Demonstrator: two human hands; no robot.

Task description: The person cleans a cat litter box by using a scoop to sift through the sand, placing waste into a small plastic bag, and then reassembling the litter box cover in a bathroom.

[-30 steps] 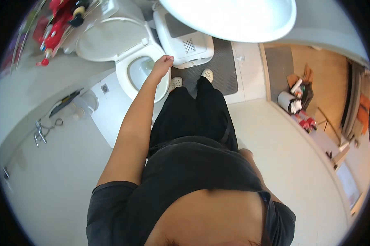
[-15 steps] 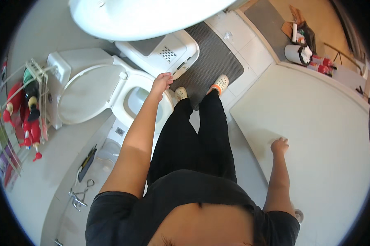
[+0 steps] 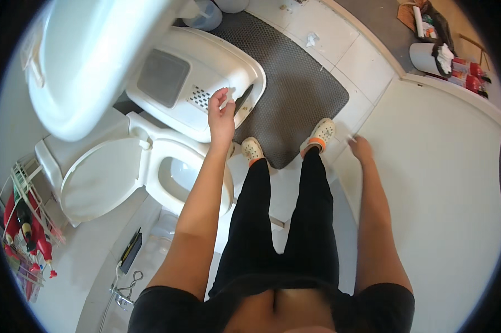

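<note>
My left hand (image 3: 221,117) hangs over the front of a white covered litter box (image 3: 150,105) with a grey panel and a patch of small holes. Its fingers are loosely curled and apart, holding nothing I can see. Beyond the near edge of a white door (image 3: 428,183), my right hand (image 3: 362,149) is closed. A small pale shape at its fingertips is too blurred to name. A dark slot-like edge (image 3: 243,100) shows on the box beside my left hand.
A white sink (image 3: 89,61) juts in at the upper left. Below it stands a toilet (image 3: 189,191) with its lid raised. A grey textured mat (image 3: 294,94) lies by my clogs (image 3: 322,133). A wire rack (image 3: 26,177) with red bottles hangs left; a bin (image 3: 428,58) stands beyond the doorway.
My view has shifted, showing more of the litter box and mat. My right hand has moved forward from over the door to near its edge. My left hand now overlaps the box.
</note>
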